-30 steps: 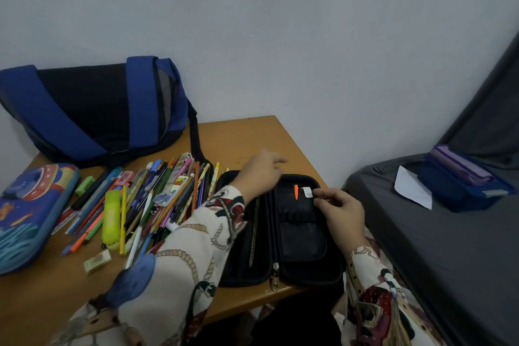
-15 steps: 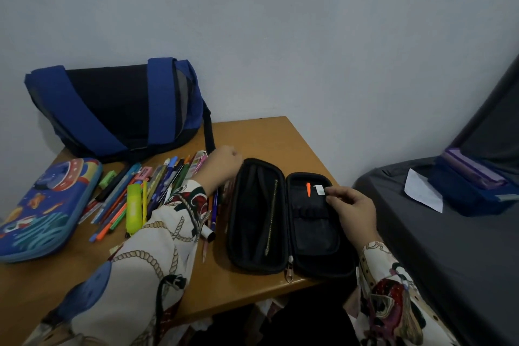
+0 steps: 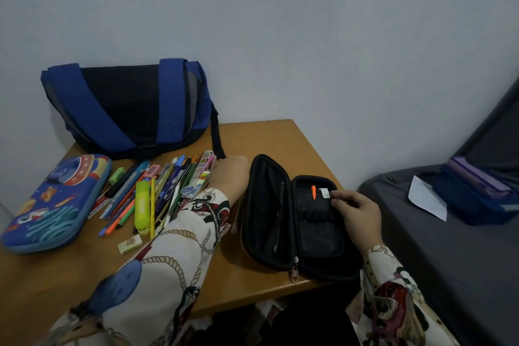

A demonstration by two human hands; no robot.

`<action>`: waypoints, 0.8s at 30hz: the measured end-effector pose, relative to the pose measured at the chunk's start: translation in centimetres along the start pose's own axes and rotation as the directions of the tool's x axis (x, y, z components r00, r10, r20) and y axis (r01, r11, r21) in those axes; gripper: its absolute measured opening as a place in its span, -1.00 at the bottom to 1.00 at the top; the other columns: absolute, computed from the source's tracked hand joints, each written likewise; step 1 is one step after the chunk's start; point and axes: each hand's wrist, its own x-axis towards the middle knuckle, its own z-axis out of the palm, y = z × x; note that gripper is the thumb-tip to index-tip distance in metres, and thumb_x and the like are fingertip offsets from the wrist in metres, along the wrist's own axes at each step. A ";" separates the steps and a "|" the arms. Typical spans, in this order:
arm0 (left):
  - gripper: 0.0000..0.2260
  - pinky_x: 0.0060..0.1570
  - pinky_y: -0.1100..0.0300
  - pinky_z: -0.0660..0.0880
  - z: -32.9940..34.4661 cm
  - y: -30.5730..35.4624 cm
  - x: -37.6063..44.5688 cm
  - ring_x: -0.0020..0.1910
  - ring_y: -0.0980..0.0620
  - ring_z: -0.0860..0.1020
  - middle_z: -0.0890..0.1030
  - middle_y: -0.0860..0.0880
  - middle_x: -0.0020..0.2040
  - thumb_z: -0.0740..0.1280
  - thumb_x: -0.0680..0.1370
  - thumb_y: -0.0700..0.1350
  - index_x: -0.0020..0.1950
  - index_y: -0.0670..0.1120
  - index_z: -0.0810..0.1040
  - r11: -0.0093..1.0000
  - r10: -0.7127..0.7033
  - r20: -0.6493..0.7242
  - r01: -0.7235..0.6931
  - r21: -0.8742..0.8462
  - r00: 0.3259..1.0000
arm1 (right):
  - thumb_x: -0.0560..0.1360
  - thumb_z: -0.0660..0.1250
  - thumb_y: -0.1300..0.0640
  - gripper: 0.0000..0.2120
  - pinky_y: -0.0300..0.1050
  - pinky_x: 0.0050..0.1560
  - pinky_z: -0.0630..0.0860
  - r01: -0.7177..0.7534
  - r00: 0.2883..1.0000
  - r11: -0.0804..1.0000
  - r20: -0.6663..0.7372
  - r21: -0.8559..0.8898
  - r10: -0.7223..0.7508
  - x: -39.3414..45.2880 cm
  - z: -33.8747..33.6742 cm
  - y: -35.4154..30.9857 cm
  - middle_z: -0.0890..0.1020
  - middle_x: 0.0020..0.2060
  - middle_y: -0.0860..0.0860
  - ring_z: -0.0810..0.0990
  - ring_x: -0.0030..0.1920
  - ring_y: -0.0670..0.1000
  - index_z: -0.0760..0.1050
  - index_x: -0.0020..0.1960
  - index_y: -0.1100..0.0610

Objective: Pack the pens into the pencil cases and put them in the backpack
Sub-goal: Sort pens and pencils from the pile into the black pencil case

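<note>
Filling step, early. Black pencil case (image 3: 292, 222) open flat at table (image 3: 280, 135) edge, nearly empty. Right hand (image 3: 361, 212) pinches its inner flap. Left hand (image 3: 229, 177) over pens (image 3: 157, 191); grip unclear. Backpack (image 3: 126, 104) behind. Next: lift pens, lay inside case.

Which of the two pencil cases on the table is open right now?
The black pencil case near the table's right edge lies unzipped with both halves spread. The blue cartoon-printed case on the left is closed.
</note>
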 end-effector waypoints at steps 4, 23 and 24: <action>-0.74 -0.01 0.01 0.47 0.5 -0.5 -0.4 0.06 -0.22 0.56 0.59 -0.23 0.06 0.08 0.56 -0.38 0.09 -0.28 0.54 0.989 -0.045 0.028 0.041 0.140 0.999 | 0.51 0.36 0.36 -0.83 -0.25 -0.20 0.53 -0.010 1.000 1.000 0.000 0.002 0.010 0.0 0.0 0.0 0.68 -0.18 0.02 0.64 -0.13 -0.04 0.67 -0.07 0.15; -0.76 -0.19 0.10 0.41 1.6 -1.6 -1.1 -0.03 -0.14 0.60 0.62 -0.12 -0.02 0.14 0.56 -0.32 0.00 -0.18 0.59 0.973 -0.020 -0.041 0.029 0.228 0.999 | 0.45 0.32 0.48 -0.71 0.05 0.09 0.59 -0.111 0.993 0.993 0.043 -0.049 0.113 0.9 -0.1 -1.3 0.67 -0.14 0.07 0.64 0.00 0.14 0.64 -0.09 0.13; -0.79 -0.20 0.10 0.41 1.4 -1.7 -1.0 -0.06 -0.14 0.59 0.60 -0.12 -0.04 0.14 0.57 -0.31 -0.03 -0.17 0.58 0.980 -0.044 -0.041 0.051 0.192 0.998 | 0.44 0.29 0.49 -0.69 0.09 0.14 0.58 -0.113 0.992 0.988 0.047 -0.109 0.118 1.1 0.0 -1.6 0.67 -0.12 0.07 0.63 0.01 0.14 0.64 -0.07 0.13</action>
